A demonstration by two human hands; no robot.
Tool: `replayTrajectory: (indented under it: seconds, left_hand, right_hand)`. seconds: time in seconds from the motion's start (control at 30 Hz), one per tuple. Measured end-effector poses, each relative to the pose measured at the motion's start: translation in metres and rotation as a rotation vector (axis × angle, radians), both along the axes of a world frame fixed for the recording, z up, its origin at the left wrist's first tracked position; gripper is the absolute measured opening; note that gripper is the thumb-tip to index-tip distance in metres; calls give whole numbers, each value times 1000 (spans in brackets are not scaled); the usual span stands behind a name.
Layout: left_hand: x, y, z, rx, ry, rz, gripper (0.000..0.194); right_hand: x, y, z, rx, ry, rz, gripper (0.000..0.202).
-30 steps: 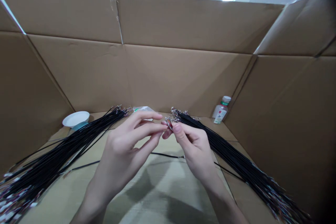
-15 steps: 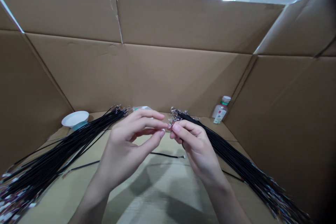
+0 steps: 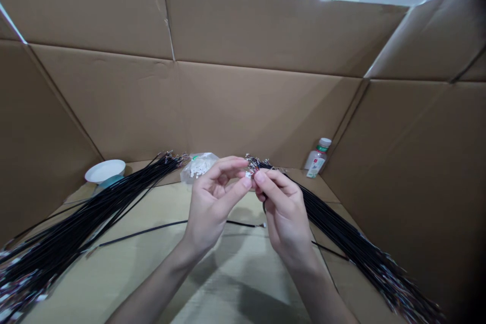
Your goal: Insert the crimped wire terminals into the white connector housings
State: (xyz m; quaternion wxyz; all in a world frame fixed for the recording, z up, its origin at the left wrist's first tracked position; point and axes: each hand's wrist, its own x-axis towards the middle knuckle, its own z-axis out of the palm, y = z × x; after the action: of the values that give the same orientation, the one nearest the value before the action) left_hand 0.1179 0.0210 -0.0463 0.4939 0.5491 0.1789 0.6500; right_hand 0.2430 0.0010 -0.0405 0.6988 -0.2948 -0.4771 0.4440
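Note:
My right hand [image 3: 284, 202] pinches the wire end of a black cable, with thin coloured wires showing at its fingertips. Close beside it, my left hand [image 3: 216, 202] holds a small white connector [image 3: 248, 174] between thumb and fingers, right at the wire ends. Whether the wires sit inside the connector cannot be made out. Below the hands a single black cable [image 3: 144, 232] lies across the cardboard surface, with a white connector at its right end. A clear bag of small white connectors [image 3: 199, 166] lies behind my left hand.
A thick bundle of black cables [image 3: 102, 207] lies on the left, another bundle [image 3: 341, 228] on the right. A white bowl [image 3: 105, 171] stands at the back left and a bottle [image 3: 318, 159] at the back right. Cardboard walls [image 3: 266, 111] surround the work surface [image 3: 132, 268].
My left hand has turned and drawn its fingers in around the white connector near the wire ends. The bag behind it shows more fully. My right hand keeps its pinch.

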Motion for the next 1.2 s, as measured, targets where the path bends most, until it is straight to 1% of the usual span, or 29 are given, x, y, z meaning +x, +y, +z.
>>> replayTrajectory:
  seconds: [0.1,0.2,0.37,0.4,0.47,0.57,0.67,0.77,0.9,1.0,1.2]
  left_hand:
    - [1,1,0,-10,22,11,22]
    - [2,0,1,-19,58,18,19]
    - [0,-8,7,-70,112,68,12]
    - [-1,-9,9,-78,97,47,12]
    - [-4,-8,12,-122,35,-45,10]
    - [-10,-4,16,-252,-58,-184,10]
    - [-15,-2,17,-321,-60,-263,13]
    - [-19,-2,17,-317,-36,-308,12]
    - [-22,-3,16,-287,-14,-319,11]
    - [-20,-2,17,-258,6,-304,11]
    - [-19,-2,18,-195,42,-257,11]
  right_hand:
    - [-1,1,-1,14,-19,-32,9]
    - [0,1,-2,28,-39,-74,9]
    - [0,-2,-2,71,-60,-114,10]
    - [-1,-3,-3,84,-52,-115,9]
    - [-3,-6,-3,113,-25,-120,7]
    - [-6,-8,-5,155,-4,-146,5]
    - [-7,-8,-7,206,-40,-209,5]
    - [-6,-8,-10,279,-81,-270,7]
    - [-6,-9,-12,323,-135,-292,11]
    - [-6,-9,-14,347,-159,-301,10]
    - [-6,-9,-13,352,-136,-321,9]
